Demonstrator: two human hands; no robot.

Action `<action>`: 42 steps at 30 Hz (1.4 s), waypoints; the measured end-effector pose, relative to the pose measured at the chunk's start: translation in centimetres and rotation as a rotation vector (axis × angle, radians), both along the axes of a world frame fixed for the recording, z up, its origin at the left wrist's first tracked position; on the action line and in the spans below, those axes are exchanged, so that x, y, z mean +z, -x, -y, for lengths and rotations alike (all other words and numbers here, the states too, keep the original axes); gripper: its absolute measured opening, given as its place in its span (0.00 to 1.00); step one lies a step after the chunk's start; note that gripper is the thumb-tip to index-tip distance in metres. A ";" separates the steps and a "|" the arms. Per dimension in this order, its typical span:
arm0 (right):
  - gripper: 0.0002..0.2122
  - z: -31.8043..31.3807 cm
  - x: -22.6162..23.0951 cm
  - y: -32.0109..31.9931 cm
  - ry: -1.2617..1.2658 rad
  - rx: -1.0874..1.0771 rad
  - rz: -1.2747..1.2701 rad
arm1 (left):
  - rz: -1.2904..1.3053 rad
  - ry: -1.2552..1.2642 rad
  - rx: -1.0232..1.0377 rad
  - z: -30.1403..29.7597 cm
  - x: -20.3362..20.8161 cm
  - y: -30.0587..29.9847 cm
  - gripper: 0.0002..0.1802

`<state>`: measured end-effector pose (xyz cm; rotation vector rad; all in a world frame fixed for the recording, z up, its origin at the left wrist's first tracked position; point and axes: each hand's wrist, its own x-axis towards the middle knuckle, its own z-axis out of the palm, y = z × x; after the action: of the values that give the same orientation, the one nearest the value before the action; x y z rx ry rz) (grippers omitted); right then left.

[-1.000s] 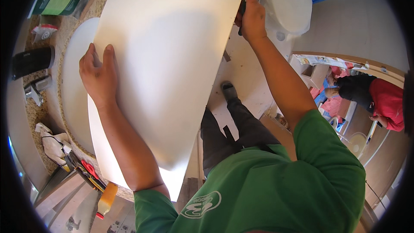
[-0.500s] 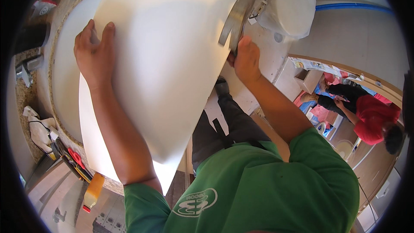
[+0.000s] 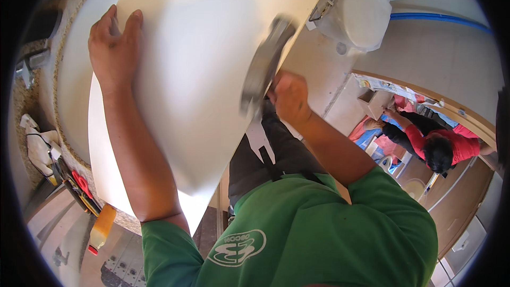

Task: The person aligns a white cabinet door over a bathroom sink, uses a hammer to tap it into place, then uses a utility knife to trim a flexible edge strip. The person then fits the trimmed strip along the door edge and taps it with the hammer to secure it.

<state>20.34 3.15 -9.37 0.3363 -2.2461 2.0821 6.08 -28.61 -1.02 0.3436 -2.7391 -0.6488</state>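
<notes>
1 L hand (image 3: 112,50) + 1 R hand (image 3: 291,98) = 2 hands. 1 wht panel (image 3: 186,74), 1 blurred metal tool (image 3: 265,64), 1 toilet (image 3: 364,13), 1 tap (image 3: 35,62), 1 bottle (image 3: 102,227), 1 red-handled tool (image 3: 81,182), 1 co-worker (image 3: 458,146). Misc. tools (image 3: 89,203) nr bottle: several, exact ct. unclear. Blue pipes (image 3: 441,18): no. unclear.

Hammer (image 3: 265,65) over panel (image 3: 196,79), toilet (image 3: 364,13) at right

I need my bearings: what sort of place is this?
Probably a bathroom under renovation: the white toilet and speckled counter suggest the room; the hammer in the right hand suggests the work.
</notes>
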 end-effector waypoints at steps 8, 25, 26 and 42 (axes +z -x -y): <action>0.31 -2.3 3.4 7.1 -0.029 -0.282 0.271 | -0.027 -0.039 -0.005 0.2 -0.2 0.1 0.37; 0.33 -0.4 3.4 4.7 -0.006 -0.280 0.382 | -0.018 -0.041 -0.004 0.5 -0.2 0.1 0.40; 0.34 -0.8 3.4 5.9 -0.009 -0.330 0.383 | -0.029 -0.022 -0.009 0.4 -0.3 0.1 0.40; 0.34 1.7 2.2 -1.6 0.054 -0.154 0.518 | -0.128 -0.066 -0.009 -0.3 0.2 -0.2 0.33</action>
<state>21.99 1.41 -7.20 -0.4171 -2.3566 2.3420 6.23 -28.35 -0.80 0.2938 -2.6035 -0.7392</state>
